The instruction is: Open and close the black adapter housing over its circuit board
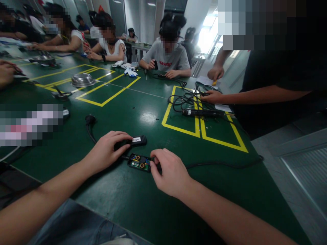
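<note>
Between thumb and fingers my left hand [108,149] pinches the left end of a small black cover [143,140] with a white label, at or just above the table. Nearer to me lies an open black case [129,164], its circuit board [139,161] showing copper-coloured coils. My right hand [170,172] has its thumb and fingers closed around the right end of this case; the fingertips hide that end. Black cables run out from both ends of the case, the left one partly behind my left hand. A black plug [90,119] lies beyond my left hand.
On the green table [107,197] are yellow tape outlines. A metal bowl-like part [83,80] stands further left. At right, tangled black cables [184,98] and a black rod-shaped tool [201,112] lie before a standing person's hands [211,97]. Other people sit along the far side.
</note>
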Demonstrator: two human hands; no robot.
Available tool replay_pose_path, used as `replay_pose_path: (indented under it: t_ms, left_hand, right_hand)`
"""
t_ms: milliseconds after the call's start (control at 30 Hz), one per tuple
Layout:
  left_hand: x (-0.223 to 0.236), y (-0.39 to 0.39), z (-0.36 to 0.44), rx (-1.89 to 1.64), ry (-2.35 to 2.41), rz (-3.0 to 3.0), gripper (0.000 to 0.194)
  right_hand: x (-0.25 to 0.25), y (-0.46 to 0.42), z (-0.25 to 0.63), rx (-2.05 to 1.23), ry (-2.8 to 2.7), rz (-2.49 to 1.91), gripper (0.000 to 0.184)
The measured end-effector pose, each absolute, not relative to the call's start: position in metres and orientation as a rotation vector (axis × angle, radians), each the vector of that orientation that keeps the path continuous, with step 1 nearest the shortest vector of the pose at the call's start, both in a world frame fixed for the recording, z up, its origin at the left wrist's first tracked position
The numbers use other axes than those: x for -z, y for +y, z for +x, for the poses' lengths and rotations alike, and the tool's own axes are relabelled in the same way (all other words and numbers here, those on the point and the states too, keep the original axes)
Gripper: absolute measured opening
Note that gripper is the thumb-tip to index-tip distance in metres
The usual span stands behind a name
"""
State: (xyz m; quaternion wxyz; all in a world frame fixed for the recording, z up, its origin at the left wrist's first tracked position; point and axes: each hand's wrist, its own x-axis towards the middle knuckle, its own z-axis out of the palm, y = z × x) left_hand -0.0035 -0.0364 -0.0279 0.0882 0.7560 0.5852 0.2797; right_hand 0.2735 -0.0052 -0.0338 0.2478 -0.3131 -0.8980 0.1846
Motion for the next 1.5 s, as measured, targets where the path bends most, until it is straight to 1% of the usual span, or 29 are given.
replay_pose_path:
  t_ms: [33, 133, 200, 267, 300, 433, 500, 867, 1067, 1500]
  left_hand:
    - [0.028, -0.038, -0.003, -0.869, 1.715, 2.282, 0.037]
    - [0.025, -0.045, -0.001, -0.982, 1.530, 2.380, 0.033]
    - [0.022, -0.050, 0.002, -0.983, 1.372, 2.403, 0.034]
    - [0.019, -0.053, 0.004, -0.940, 1.243, 2.415, 0.039]
    - [0.018, -0.054, 0.004, -0.912, 1.200, 2.426, 0.041]
    - [0.016, -0.053, 0.006, -0.863, 1.141, 2.494, 0.039]
    - [0.016, -0.052, 0.007, -0.856, 1.135, 2.509, 0.038]
    - [0.020, -0.050, 0.008, -0.876, 1.159, 2.548, 0.035]
    - [0.019, -0.050, 0.008, -0.839, 1.162, 2.538, 0.034]
    - [0.019, -0.050, 0.009, -0.831, 1.163, 2.523, 0.034]
  right_hand:
    - [0.034, -0.006, 0.274, -0.516, -2.427, -0.859, 0.017]
    - [0.034, -0.008, 0.276, -0.548, -2.359, -0.871, 0.043]
    - [0.033, -0.009, 0.277, -0.567, -2.342, -0.880, 0.057]
    - [0.032, -0.008, 0.276, -0.579, -2.370, -0.885, 0.063]
    - [0.031, -0.008, 0.276, -0.582, -2.407, -0.880, 0.060]
    - [0.027, -0.006, 0.273, -0.565, -2.552, -0.864, 0.033]
    - [0.027, -0.005, 0.273, -0.557, -2.564, -0.871, 0.029]
    - [0.029, -0.004, 0.274, -0.597, -2.516, -0.837, 0.033]
    - [0.027, -0.004, 0.275, -0.605, -2.508, -0.837, 0.026]
    - [0.028, -0.004, 0.274, -0.605, -2.501, -0.858, 0.028]
